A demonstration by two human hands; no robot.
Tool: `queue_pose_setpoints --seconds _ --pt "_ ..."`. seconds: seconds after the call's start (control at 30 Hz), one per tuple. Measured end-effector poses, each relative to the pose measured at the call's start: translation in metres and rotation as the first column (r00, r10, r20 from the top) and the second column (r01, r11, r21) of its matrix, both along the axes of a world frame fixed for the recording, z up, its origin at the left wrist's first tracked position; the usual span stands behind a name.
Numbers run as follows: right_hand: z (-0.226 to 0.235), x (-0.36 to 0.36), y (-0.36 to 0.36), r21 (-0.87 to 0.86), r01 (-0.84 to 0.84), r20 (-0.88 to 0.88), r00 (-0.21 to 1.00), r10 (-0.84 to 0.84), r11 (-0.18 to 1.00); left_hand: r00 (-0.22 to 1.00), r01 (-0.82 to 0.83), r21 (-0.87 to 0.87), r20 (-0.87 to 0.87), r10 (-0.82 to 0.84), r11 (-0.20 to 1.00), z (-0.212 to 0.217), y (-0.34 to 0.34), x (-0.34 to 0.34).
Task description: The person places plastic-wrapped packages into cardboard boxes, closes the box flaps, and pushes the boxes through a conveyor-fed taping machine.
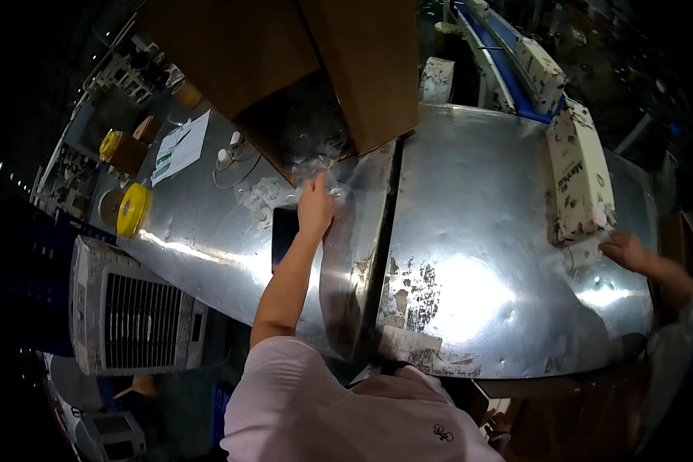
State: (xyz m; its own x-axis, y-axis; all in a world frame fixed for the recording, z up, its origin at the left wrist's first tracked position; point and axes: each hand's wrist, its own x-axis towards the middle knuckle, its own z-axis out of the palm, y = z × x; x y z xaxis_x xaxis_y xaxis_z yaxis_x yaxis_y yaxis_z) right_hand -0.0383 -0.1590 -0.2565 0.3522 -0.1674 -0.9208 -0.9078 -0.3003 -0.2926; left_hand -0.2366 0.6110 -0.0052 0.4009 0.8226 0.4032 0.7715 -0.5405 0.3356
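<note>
My left hand reaches over the metal table to the mouth of a large brown cardboard box. Its fingers are pinched on crumpled clear plastic film, part of which lies inside the box's dark opening. More clear plastic pieces are spread on the metal beside the wrist. Under my forearm lies a dark flat rectangular thing, partly covered. Low beside my body, below the table edge, a small part of my right hand shows, with a band at the wrist; its fingers are too dim to read.
At the right, a co-worker's hand is beside a floral carton on the table. A blue conveyor carries similar cartons behind. Tape rolls, papers and a white cable lie left; an air cooler stands below.
</note>
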Motion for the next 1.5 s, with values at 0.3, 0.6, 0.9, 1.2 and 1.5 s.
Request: queue_pose_setpoints --seconds 0.3,0.6,0.9,1.2,1.5 --pt "0.049 -0.014 -0.003 0.236 0.144 0.300 0.930 -0.212 0.961 0.528 0.123 -0.491 0.768 0.362 0.862 0.025 0.022 -0.023" --pt "0.316 0.000 0.142 0.604 -0.380 0.659 0.732 -0.171 0.701 0.348 0.936 -0.274 0.802 0.485 -0.219 0.121 -0.237 0.112" --pt "0.334 -0.007 0.134 0.690 -0.307 0.613 0.730 -0.303 0.655 0.473 0.829 -0.523 0.844 -0.251 -0.198 0.092 -0.457 0.168" --pt "0.083 -0.050 0.050 0.323 0.560 0.259 0.723 -0.640 0.763 0.605 0.721 -0.615 0.783 -0.142 -0.319 0.097 -0.451 0.172" --pt "0.067 -0.068 0.033 -0.217 0.303 0.284 0.929 -0.236 0.928 0.632 0.597 -0.687 0.721 -0.285 -0.415 0.088 -0.452 0.153"
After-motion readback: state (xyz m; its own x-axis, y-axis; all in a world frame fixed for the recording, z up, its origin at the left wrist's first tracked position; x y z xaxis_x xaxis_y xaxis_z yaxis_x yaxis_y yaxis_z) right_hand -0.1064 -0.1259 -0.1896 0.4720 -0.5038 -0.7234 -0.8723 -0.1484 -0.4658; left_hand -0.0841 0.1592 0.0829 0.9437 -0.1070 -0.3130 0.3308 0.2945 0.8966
